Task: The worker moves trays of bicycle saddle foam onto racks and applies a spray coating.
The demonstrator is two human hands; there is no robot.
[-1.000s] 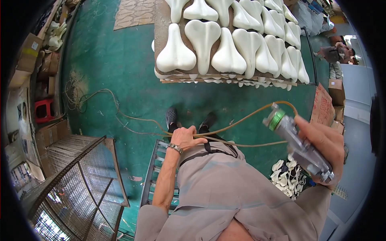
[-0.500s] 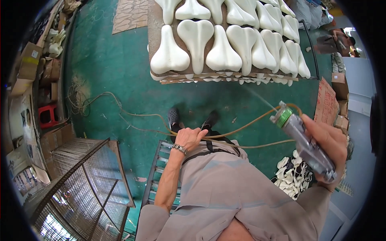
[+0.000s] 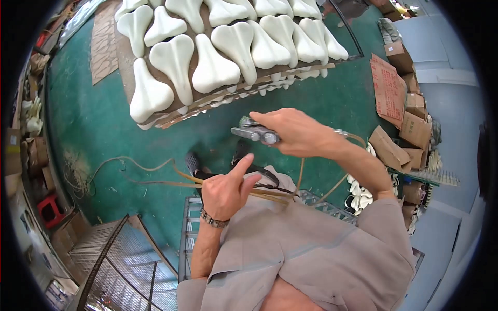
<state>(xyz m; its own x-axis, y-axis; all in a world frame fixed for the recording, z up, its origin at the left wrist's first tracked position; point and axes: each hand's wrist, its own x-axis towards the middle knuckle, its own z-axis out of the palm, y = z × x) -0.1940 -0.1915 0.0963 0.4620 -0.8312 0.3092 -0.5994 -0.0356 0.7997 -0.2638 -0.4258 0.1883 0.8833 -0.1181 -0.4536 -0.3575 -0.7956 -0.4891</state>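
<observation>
The right hand (image 3: 293,132) grips a metal air tool (image 3: 255,132); the left hand (image 3: 226,189) is empty, forefinger out. Best keep the hose (image 3: 155,173) slack.

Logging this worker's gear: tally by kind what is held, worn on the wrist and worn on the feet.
Handheld metal tool, in the right hand: 1
Beaded wristband: 1
Dark shoes: 2
Total: 4
</observation>
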